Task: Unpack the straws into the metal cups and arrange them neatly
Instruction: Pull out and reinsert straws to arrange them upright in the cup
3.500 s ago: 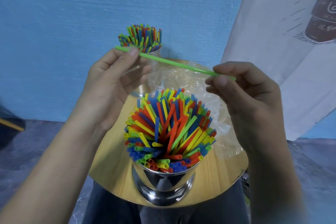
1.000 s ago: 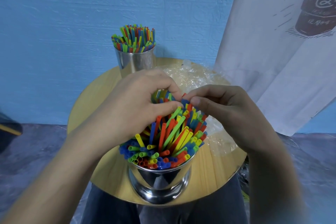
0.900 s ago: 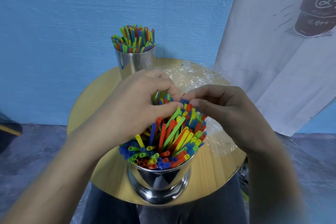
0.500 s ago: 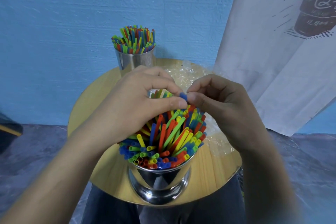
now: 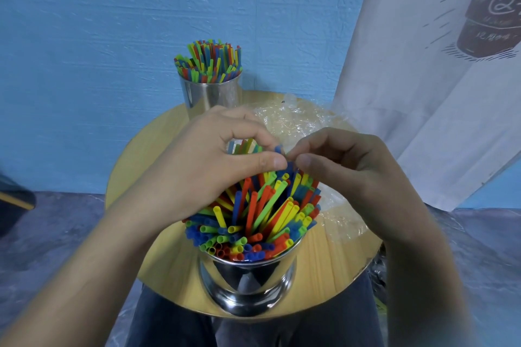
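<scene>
Straws [image 5: 253, 214] in red, yellow, green and blue, packed into the near metal cup [image 5: 248, 282] at the front edge of the round wooden counter [image 5: 158, 149]. Leaning every way, fanned out over the rim, ends at uneven heights.

Left hand [image 5: 208, 166] over the far left part of the bundle, fingers curled, thumb and forefinger pinching the top of one blue straw [image 5: 279, 148] – tip sticking up just above the thumb, higher than its neighbours. Right hand [image 5: 361, 175] facing it from the other side, fingers curled too, thumb and forefinger closed on the same blue straw, thumb tips of both hands almost touching. Lower part of that straw lost among the others.

Second metal cup [image 5: 211, 96] at the far edge of the counter, well apart from the near one, upright, filled with its own straws [image 5: 208, 62] – standing straighter, tops more level. Between the two cups and off to the right, crumpled clear plastic wrap [image 5: 293, 121] lying flat on the counter, partly hidden behind the right hand.

Behind the counter, a blue wall [image 5: 112, 36]. To the right, a hanging white cloth [image 5: 423, 93] with a dark printed picture near the top corner. Under the counter's front edge, dark trousers [image 5: 169, 324].
</scene>
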Available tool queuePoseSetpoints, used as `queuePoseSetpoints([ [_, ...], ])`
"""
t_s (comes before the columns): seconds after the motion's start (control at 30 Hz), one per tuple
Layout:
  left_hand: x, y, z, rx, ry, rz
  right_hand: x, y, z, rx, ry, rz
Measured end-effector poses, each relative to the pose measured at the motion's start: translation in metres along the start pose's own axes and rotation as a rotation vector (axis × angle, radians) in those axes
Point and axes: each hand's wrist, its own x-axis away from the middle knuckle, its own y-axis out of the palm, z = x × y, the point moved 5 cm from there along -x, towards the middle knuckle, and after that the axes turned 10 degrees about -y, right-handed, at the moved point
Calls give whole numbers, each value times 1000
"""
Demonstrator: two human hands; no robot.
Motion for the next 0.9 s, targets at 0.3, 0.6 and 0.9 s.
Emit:
queuePoseSetpoints([
  [0.3,2,0,0,-42,12,-45,0,-2,-2,-8,35,-39],
  [0.6,3,-40,1,523,100,330,1,-4,5,83,53,-2],
  [0.9,11,-58,-25,945,-90,537,-3,-2,1,89,6,82],
])
